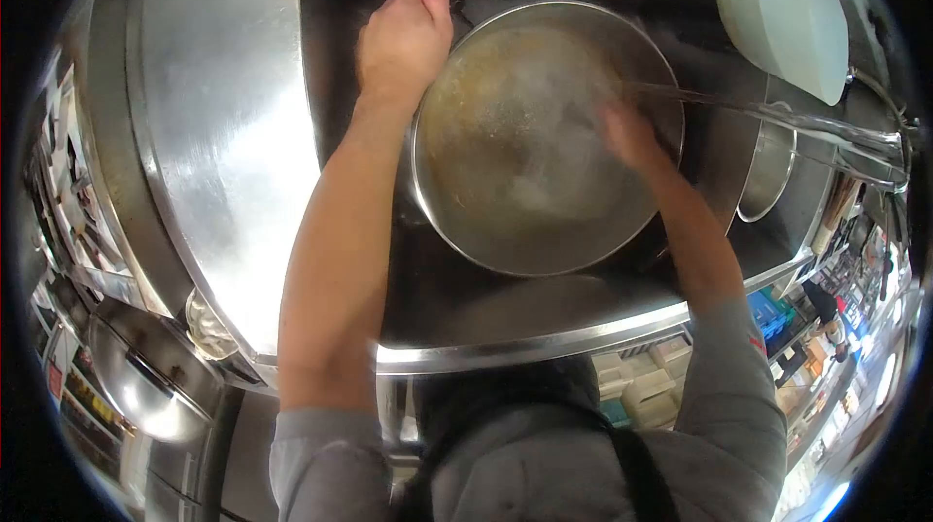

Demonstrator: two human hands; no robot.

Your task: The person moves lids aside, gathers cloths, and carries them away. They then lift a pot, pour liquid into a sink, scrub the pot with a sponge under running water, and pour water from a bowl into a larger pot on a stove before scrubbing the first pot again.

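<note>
A large round metal bowl (554, 264) sits in the dark sink, holding cloudy, brownish-grey water. My left hand (403, 41) is against the bowl's upper left rim, its fingers curled and its thumb pointing away from me; whatever it grips is hidden beneath it. Over the right part of the bowl, my right hand (632, 133) is smeared by motion. Its fingers are too blurred to show whether they hold anything. A stream of water (739, 106) runs from the right into the bowl, passing just above my right hand.
A bare steel counter (219, 133) borders the sink on the left. A translucent white plastic container (785, 17) is at the upper right, above the faucet (880, 148). A smaller metal pan (771, 167) sits to the right. The sink's front edge (525, 352) runs close before my body.
</note>
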